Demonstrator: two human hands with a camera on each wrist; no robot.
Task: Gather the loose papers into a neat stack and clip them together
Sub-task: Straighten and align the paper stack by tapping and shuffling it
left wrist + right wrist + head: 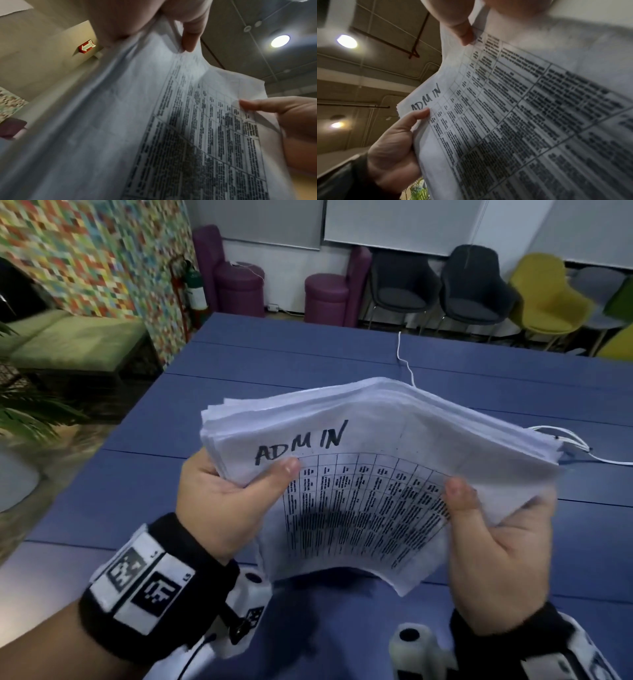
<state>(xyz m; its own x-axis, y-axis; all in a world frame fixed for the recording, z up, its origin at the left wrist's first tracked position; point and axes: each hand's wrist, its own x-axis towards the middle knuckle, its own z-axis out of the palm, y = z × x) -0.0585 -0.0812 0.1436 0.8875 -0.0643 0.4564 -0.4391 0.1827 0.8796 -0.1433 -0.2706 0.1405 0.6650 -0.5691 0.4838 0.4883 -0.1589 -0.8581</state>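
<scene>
Both hands (233, 505) gripping stack (376, 440), long axis left-right.

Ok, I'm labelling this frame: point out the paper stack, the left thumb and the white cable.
paper stack (370, 422), head view, blank top margin of the top sheet.
left thumb (274, 474), head view, on its tip pressing the sheet.
white cable (406, 361), head view, stretch lying on the table.

Free room: we found bare blue table (239, 392) left and ahead of the raised paper stack (394, 440) | Obstacles: white cable (406, 361) crossed the far side; cable bundle (579, 445) lay right.
</scene>
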